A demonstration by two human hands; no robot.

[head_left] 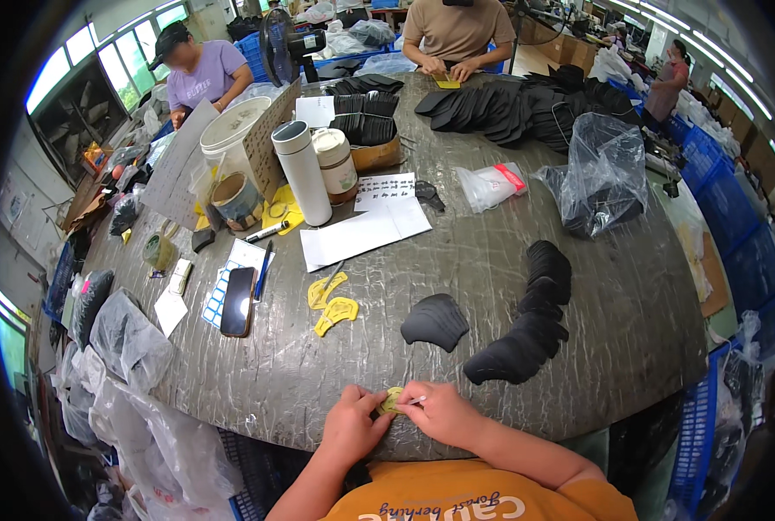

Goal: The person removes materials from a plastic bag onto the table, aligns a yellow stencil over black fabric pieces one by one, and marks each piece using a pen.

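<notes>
At the table's near edge, my left hand (353,423) pinches the left side of a small yellow template (392,400). My right hand (440,414) is closed around a thin, pale pen-like stick (417,400), its fingers at the template's right side. The stick's tip and anything beneath the template are hidden. Ahead of my hands lie two more yellow templates with cut-outs, an upper one (328,290) and a lower one (336,316). To their right is a small stack of curved black pieces (435,322). A long fanned row of black pieces (535,321) curves away beyond it.
Left on the dark table (361,382) are a phone (237,301), blue pen (264,271), white flask (302,174) and jar (334,165). White paper (366,238) lies mid-table. Plastic bags (604,174) and black piles (526,108) sit farther off. Co-workers (457,39) work across the table.
</notes>
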